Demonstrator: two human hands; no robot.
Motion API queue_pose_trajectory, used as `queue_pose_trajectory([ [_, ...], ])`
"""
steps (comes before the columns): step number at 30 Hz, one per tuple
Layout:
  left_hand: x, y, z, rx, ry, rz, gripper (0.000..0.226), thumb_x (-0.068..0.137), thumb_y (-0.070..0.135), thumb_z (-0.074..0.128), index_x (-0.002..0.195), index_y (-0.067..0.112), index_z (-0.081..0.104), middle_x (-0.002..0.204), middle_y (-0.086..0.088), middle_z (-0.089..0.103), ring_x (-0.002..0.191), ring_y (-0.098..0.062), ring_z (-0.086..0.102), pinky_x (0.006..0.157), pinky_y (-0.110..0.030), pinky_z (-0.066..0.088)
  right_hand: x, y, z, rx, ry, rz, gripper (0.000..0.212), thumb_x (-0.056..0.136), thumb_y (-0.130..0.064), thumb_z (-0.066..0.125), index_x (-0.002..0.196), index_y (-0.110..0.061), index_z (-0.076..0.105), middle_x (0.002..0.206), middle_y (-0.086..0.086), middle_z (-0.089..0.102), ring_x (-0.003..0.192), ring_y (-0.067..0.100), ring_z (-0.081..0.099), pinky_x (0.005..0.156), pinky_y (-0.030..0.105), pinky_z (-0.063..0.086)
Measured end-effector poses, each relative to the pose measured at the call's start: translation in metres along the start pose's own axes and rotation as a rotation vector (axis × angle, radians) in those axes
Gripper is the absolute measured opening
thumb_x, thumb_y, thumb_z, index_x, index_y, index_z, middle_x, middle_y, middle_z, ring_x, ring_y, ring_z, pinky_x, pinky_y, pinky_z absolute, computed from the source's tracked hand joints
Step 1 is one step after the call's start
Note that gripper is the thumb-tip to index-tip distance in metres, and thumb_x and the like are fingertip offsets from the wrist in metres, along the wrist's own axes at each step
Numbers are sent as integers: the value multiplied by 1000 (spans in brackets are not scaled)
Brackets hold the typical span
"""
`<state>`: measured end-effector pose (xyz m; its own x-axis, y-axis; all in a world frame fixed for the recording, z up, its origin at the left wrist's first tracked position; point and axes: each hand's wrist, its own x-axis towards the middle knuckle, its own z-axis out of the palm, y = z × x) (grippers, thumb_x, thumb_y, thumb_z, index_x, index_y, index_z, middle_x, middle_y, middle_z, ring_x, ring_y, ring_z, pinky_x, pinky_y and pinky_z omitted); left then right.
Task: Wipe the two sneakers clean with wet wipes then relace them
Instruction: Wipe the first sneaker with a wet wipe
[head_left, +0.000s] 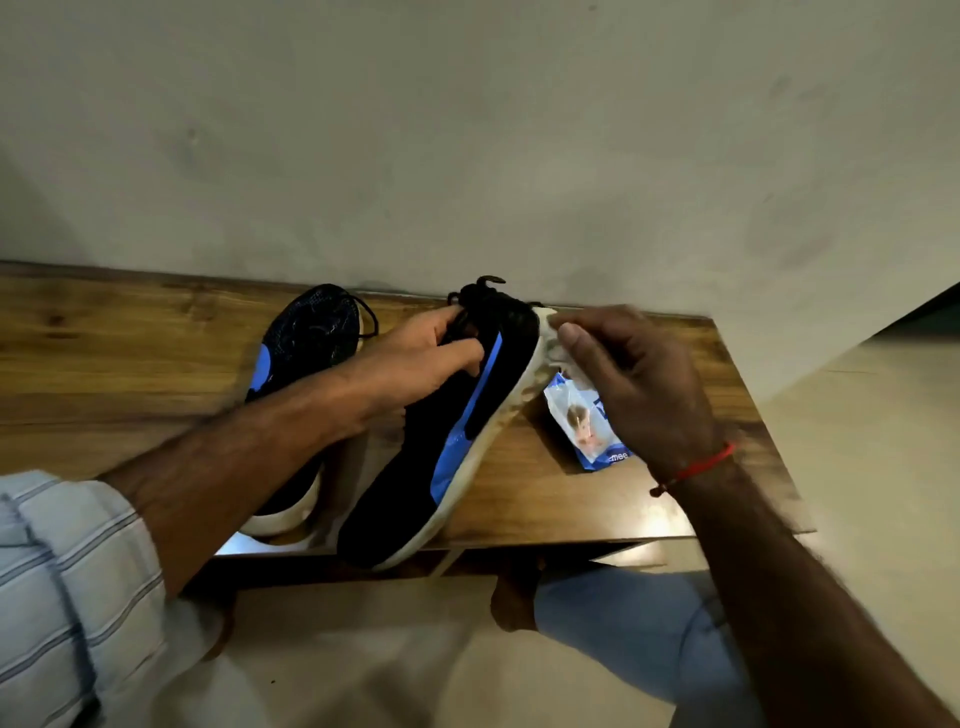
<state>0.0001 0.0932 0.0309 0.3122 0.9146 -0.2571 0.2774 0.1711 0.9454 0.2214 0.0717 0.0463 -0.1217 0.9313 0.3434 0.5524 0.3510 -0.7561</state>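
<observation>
Tabletop (130, 374): dark brown wood, visible grain, glossy reflection along near edge; far edge butts against wall. Wall (467, 130): plain, off-white to grey, faint smudges. Floor (883, 415): pale, smooth, seen right of and below the tabletop. Red thread band (696, 467) around a wrist. Rolled striped light-blue sleeve (67, 582) at lower left. Blue trouser leg (639, 623) and bare foot (514, 603) below tabletop.

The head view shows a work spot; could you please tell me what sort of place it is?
Probably a room in a home: a low brown wooden table stands against a plain grey plastered wall on a pale tiled floor, with the person's bare foot beneath it.
</observation>
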Motion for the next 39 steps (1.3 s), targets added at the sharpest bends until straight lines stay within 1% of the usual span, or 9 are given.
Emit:
queue_pose_trajectory([
  [4, 3, -7, 2, -175, 93, -36, 10, 98, 22, 60, 97, 23, 71, 92, 2, 73, 87, -14, 68, 76, -29, 49, -6, -1, 22, -160, -58, -178, 18, 90, -16, 67, 105, -15, 76, 101, 2, 64, 93, 5, 61, 85, 16, 47],
  [7, 5, -15, 4, -238, 80, -25, 26, 100, 36, 61, 109, 15, 74, 100, -6, 78, 89, -19, 73, 73, -25, 55, -4, 0, 39, -311, 39, -328, 18, 89, -3, 70, 106, -5, 74, 102, 10, 65, 97, 14, 59, 92, 7, 37],
  [10, 4, -20, 7, -301, 90, -37, 29, 102, 31, 59, 116, 11, 73, 102, -7, 78, 85, -16, 74, 65, -19, 55, 8, 6, 46, -384, 131, -353, 13, 91, -3, 67, 102, -4, 74, 99, 12, 66, 92, 27, 61, 92, 17, 39],
  [13, 5, -24, 8, -332, 106, -32, 29, 102, 30, 57, 117, 10, 72, 108, -10, 77, 98, -24, 74, 83, -30, 57, 7, 7, 48, -382, 149, -360, 12, 89, -2, 67, 98, -5, 75, 92, 12, 67, 88, 29, 61, 88, 21, 40],
  [17, 6, -26, 3, -452, 168, -60, 26, 102, 28, 58, 117, 13, 73, 110, -12, 76, 102, -28, 71, 94, -40, 53, -44, -7, 78, -311, -157, -423, 17, 86, -1, 70, 101, -8, 73, 94, 10, 64, 85, 26, 63, 80, 31, 51],
  [21, 5, -26, 2, -443, 146, -68, 24, 101, 26, 60, 113, 11, 74, 97, -9, 77, 85, -20, 72, 76, -30, 57, -61, -12, 91, -312, -339, -532, 15, 86, -1, 69, 100, -5, 70, 97, 12, 64, 87, 29, 62, 77, 36, 51],
  [29, 9, -17, 2, -368, 112, -4, 23, 103, 24, 58, 119, 14, 71, 109, -6, 77, 100, -21, 74, 90, -33, 57, 12, 3, 34, -398, 113, -348, 11, 90, -5, 64, 94, -6, 74, 91, 10, 67, 87, 29, 62, 83, 33, 48],
  [34, 0, -6, 18, -193, 66, 173, 24, 102, 14, 57, 123, 12, 67, 113, -7, 75, 106, -21, 72, 91, -33, 56, 13, -11, 16, -420, 132, -355, 14, 93, -9, 62, 100, -8, 74, 96, 9, 69, 91, 25, 63, 84, 35, 50],
  [39, -10, 3, 17, -250, 17, 234, 27, 100, 18, 57, 127, 16, 63, 112, -1, 75, 107, -15, 71, 90, -32, 58, -2, -24, 15, -392, 12, -374, 26, 90, -22, 69, 110, -7, 74, 110, 10, 66, 99, 20, 63, 88, 28, 49],
])
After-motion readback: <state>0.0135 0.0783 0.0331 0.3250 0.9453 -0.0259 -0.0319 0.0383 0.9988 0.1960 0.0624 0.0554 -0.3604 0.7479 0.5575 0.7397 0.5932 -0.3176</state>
